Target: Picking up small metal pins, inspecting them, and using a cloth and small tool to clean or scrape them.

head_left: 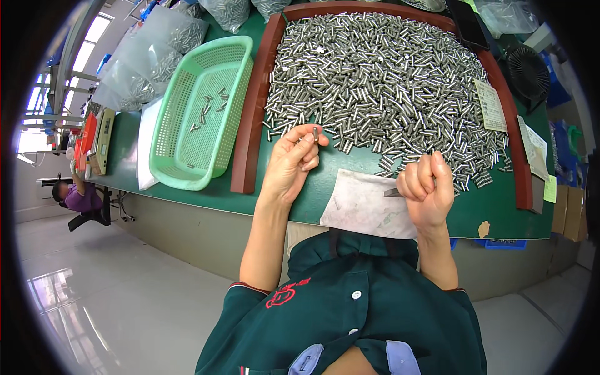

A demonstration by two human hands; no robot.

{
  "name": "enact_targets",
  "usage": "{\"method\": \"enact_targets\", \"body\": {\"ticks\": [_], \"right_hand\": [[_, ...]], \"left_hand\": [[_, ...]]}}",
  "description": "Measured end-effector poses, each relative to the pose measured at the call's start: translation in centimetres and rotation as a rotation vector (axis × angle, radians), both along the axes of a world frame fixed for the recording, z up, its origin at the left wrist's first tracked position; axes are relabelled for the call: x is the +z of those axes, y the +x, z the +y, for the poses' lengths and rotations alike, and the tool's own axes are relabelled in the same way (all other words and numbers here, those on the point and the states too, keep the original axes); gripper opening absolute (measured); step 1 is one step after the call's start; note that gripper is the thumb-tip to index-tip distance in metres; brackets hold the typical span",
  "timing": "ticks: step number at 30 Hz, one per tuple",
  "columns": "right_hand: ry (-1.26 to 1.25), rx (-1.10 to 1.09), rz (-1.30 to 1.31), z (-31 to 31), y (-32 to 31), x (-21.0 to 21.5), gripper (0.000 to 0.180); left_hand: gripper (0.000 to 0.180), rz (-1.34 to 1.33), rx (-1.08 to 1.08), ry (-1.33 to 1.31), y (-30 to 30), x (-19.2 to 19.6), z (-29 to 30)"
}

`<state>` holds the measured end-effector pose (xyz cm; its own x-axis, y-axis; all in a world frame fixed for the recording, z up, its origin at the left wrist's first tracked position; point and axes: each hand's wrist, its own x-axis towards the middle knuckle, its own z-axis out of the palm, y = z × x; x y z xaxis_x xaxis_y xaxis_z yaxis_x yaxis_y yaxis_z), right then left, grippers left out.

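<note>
A small metal pin (315, 135) stands pinched between the thumb and forefinger of my left hand (289, 164), just in front of the heap's near edge. My right hand (430, 192) is curled closed above the right side of a pale, smudged cloth (362, 200). A flat grey tip (392, 193) juts out of that fist toward the left; the rest of it is hidden in the fingers. Beyond both hands spreads a large heap of short shiny metal pins (375, 75) on the green table (306, 203).
A red-brown frame (252, 137) borders the heap. Left of it stands a green perforated basket (164, 153) with several pins inside. Clear bags of pins (153, 53) lie at the back left. A black fan (528, 69) and paper sheets (490, 106) are at right. Another person (84, 195) sits far left.
</note>
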<state>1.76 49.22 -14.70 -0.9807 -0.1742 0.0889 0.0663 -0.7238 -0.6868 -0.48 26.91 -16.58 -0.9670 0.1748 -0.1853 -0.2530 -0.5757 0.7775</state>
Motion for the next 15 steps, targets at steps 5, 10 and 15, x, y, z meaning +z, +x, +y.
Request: {"method": "enact_targets", "body": {"ticks": [5, 10, 15], "right_hand": [[-0.006, 0.0, -0.024, 0.2, 0.1, -0.1, 0.041], [-0.016, 0.007, -0.054, 0.1, -0.3, 0.3, 0.042], [-0.009, 0.006, -0.027, 0.1, -0.5, 0.0, 0.043]], "left_hand": [[0.018, -0.033, -0.001, -0.007, 0.0, 0.1, 0.4], [0.013, 0.102, -0.035, -0.48, 1.2, 2.4, 1.8], [0.01, 0.274, -0.134, -0.87, 2.4, 2.7, 3.7]]}}
